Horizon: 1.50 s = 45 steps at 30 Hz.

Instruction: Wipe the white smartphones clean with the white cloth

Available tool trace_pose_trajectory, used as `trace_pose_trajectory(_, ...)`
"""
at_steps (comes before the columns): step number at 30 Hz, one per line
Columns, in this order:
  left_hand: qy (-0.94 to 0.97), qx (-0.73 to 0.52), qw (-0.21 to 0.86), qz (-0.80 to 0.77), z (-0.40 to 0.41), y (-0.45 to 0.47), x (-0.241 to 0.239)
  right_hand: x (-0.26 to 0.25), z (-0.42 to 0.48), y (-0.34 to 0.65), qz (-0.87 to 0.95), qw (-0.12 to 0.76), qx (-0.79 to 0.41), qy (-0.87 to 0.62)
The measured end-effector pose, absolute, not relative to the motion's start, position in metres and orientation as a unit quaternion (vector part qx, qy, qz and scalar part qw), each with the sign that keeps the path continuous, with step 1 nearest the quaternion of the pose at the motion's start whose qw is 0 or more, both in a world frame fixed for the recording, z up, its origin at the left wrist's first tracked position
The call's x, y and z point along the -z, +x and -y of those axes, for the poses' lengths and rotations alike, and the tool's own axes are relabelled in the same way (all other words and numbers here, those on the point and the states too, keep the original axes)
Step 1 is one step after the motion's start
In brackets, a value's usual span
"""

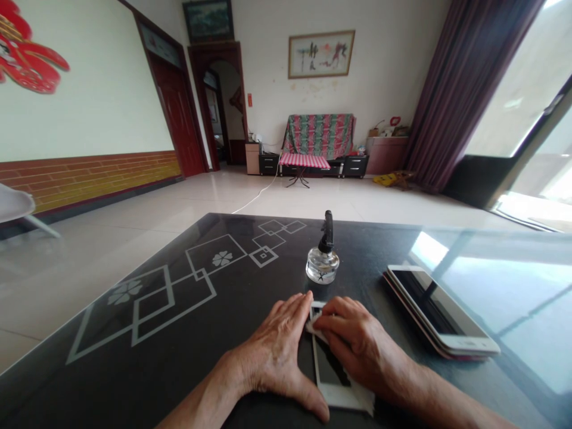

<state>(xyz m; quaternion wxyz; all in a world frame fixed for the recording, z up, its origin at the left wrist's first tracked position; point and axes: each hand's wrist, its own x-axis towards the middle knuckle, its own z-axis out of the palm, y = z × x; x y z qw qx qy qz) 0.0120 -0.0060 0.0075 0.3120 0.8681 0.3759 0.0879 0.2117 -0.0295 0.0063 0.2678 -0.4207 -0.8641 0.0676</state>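
Note:
A white smartphone (328,366) lies screen up on the dark tabletop, close in front of me. My left hand (277,351) grips it along its left side, with the fingertips at the far end and the thumb at the near end. Pressed on the screen, my right hand (357,336) is closed around a thin white wipe (363,394), which sticks out at the fingertips and below the palm. The right palm covers much of the phone's right side. Just beyond the hands stands a small clear spray bottle (322,266) with a black pump head, upright.
To the right, a larger white phone (440,310) lies on top of another flat, reddish-edged thing. The glossy black table (179,372) has grey square patterns and reflects the window. Farther off are a small table with a striped cloth (304,161) and a white chair (15,204).

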Motion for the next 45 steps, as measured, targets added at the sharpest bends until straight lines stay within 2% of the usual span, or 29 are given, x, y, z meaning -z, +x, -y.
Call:
trace_pose_trajectory(5,0.868,-0.086,0.314,-0.376,0.006,0.012,-0.008,-0.005,0.015,0.220,0.843,0.269,-0.020,-0.465)
trace_pose_trajectory(13,0.869,-0.075,0.304,-0.383,0.006,0.011,-0.006,-0.016,0.017,0.217,0.860,0.213,0.006,-0.463)
trace_pose_trajectory(20,0.870,-0.079,0.303,-0.380,0.006,0.011,-0.005,-0.032,0.034,0.212,0.894,0.160,-0.044,-0.417)
trace_pose_trajectory(33,0.867,-0.062,0.312,-0.383,0.007,0.013,-0.015,-0.048,0.067,0.218,0.903,0.135,-0.164,-0.374)
trace_pose_trajectory(36,0.867,-0.066,0.311,-0.384,0.006,0.012,-0.012,-0.040,0.063,0.219,0.902,0.152,-0.150,-0.375)
trace_pose_trajectory(45,0.871,-0.079,0.302,-0.380,0.008,0.012,-0.008,-0.013,0.024,0.229,0.868,0.229,-0.011,-0.440)
